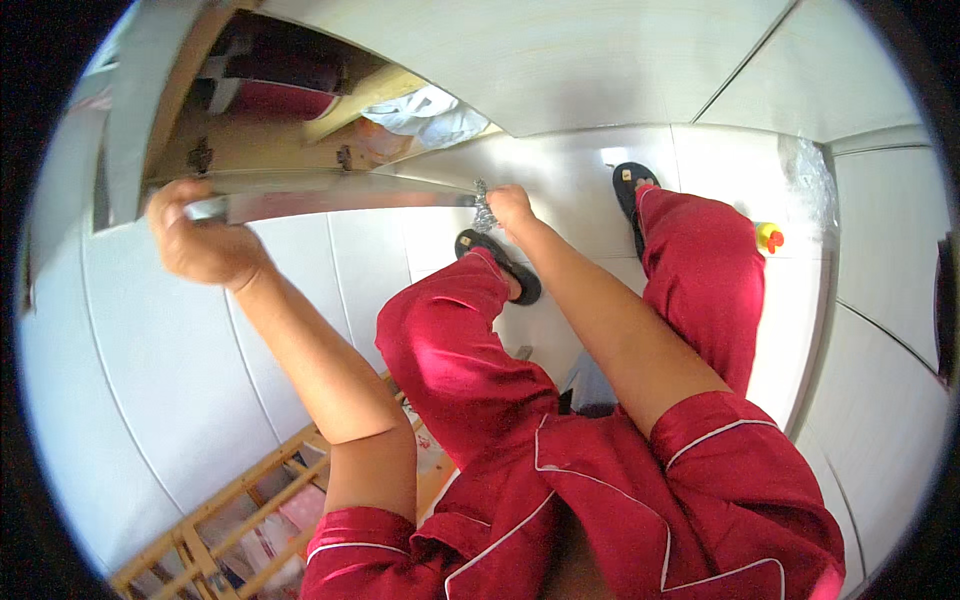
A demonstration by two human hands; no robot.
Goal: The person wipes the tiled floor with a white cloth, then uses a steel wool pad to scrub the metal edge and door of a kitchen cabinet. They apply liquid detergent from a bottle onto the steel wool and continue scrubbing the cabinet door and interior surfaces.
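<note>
A thin cabinet door (337,191) hangs swung out from its frame and appears almost edge-on. My left hand (210,236) is blurred and has its fingers curled around the upper corner of that door. At the door's other end, my right hand (511,210) pinches a silvery wire scourer (484,206), which touches or nearly touches the edge there. Two dark hinges, one of them an upper hinge (199,156), show along the wooden cabinet frame (169,112). Inside the cabinet lie dark red items (281,99) and a pale blue plastic bag (427,116).
Beside my left arm is a white panelled wall (165,337), with a wooden slatted rack (217,547) holding cloth below it. White cabinet fronts (885,217) rise at right. A yellow and red toy (769,237) and clear plastic film (810,187) are near my leg. Black slippers (499,262) are on my feet.
</note>
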